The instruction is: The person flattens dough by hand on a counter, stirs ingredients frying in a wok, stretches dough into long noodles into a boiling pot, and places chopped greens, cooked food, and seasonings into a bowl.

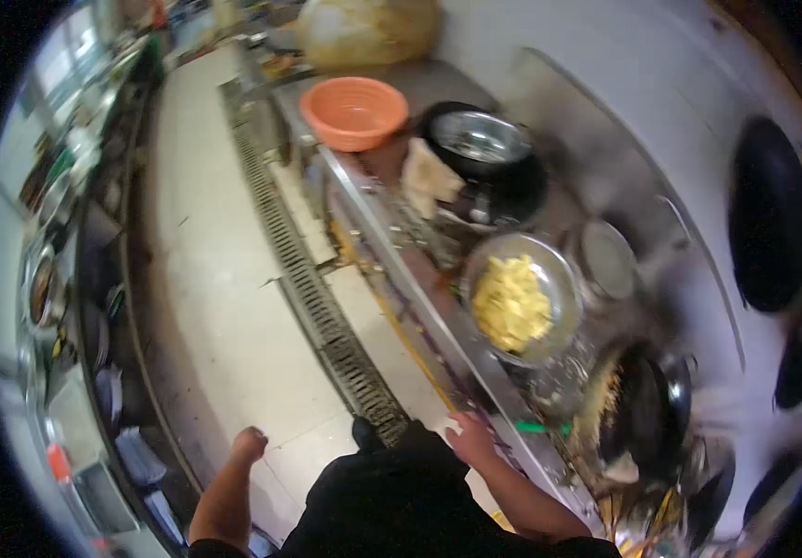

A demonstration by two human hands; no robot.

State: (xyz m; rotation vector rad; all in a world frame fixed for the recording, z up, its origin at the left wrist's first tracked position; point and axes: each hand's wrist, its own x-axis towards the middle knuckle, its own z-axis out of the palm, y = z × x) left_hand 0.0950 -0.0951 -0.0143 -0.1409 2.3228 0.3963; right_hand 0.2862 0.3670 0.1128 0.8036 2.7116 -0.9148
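My left hand (250, 445) hangs over the pale floor, its fingers curled in and nothing seen in it. My right hand (471, 441) is beside the counter's front edge, with fingers loosely apart and no object in it. Nearest to it on the metal counter (475, 358) is a thin green handle (542, 428). Beyond that stands a metal bowl (568, 307) full of yellow chunks (512, 305). A dark wok (641, 405) with brown residue sits to the right of the handle. Motion blurs parts of the view.
Farther along the counter are an orange plastic basin (354, 112), a metal bowl (481, 138) on a black pot, and a beige cloth (429, 179). A floor drain grate (312, 298) runs ahead. Black pans (769, 214) hang on the right wall; shelves with dishes (47, 288) line the left.
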